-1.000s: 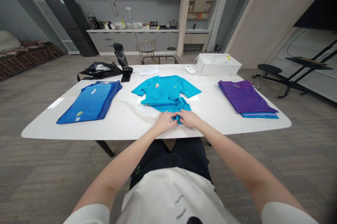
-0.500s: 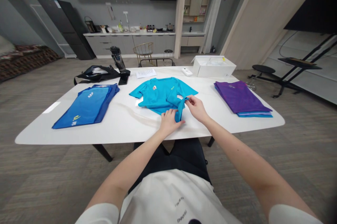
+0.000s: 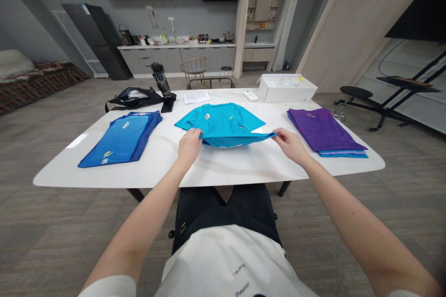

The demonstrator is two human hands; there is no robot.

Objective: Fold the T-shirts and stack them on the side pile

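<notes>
Hem (image 3: 237,137) of turquoise short-sleeved cloth shirt (image 3: 221,118) pinched by left hand (image 3: 190,147), right hand (image 3: 290,145); best taut, parallel to near edge of white table (image 3: 226,174).

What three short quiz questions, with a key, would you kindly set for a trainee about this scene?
1. Multiple choice: what do the left hand and right hand both hold?
A) the black bag
B) the turquoise shirt
C) the sheet of paper

2. True or false: the purple cloth lies on top of other folded cloth.

3. Fill in the gap: the folded blue clothes lie nearer to the person's ____ hand.

Key: 1. B; 2. True; 3. left.
</notes>
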